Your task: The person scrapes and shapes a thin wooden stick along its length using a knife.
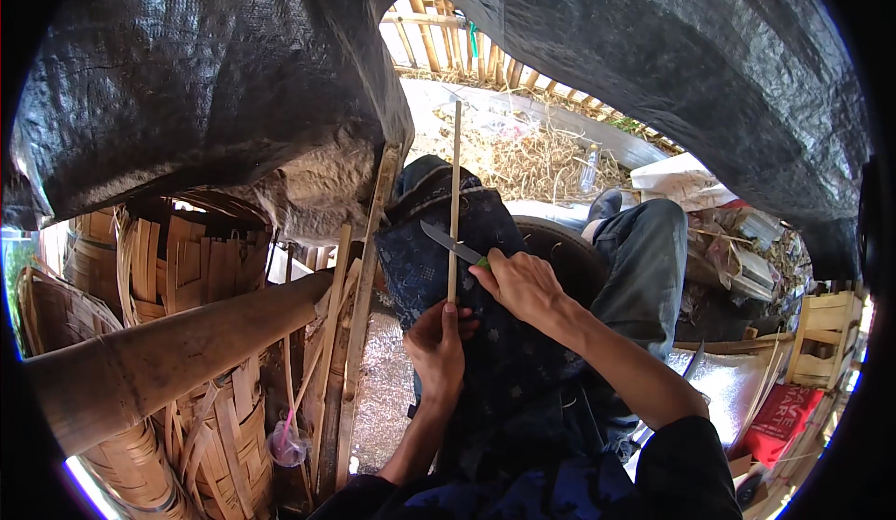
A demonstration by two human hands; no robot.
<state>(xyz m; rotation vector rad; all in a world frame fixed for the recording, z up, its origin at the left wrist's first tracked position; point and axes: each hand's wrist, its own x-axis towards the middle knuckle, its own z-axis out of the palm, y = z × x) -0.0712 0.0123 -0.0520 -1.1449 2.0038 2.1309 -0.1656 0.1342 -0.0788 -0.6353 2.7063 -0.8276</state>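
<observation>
A long, thin bamboo strip (pixel 456 161) stands upright in front of me, its far end pointing away. My left hand (pixel 437 347) is closed around its near end, thumb along the strip. In my right hand (pixel 525 284) is a knife (pixel 439 235) with a green handle, most of which the fingers hide. The blade crosses the strip a little above my left hand and points to the left. Beneath both hands, a dark blue patterned cloth (pixel 411 263) covers my lap.
A thick bamboo pole (pixel 187 357) juts in from the left, beside woven bamboo baskets (pixel 224 441) and a plastic cup (pixel 288 443) with a pink straw. Dark tarpaulin (pixel 672 63) hangs overhead. Straw shavings (pixel 546 161) and a clear bottle (pixel 589 169) lie ahead; a red bag (pixel 782 422) sits at right.
</observation>
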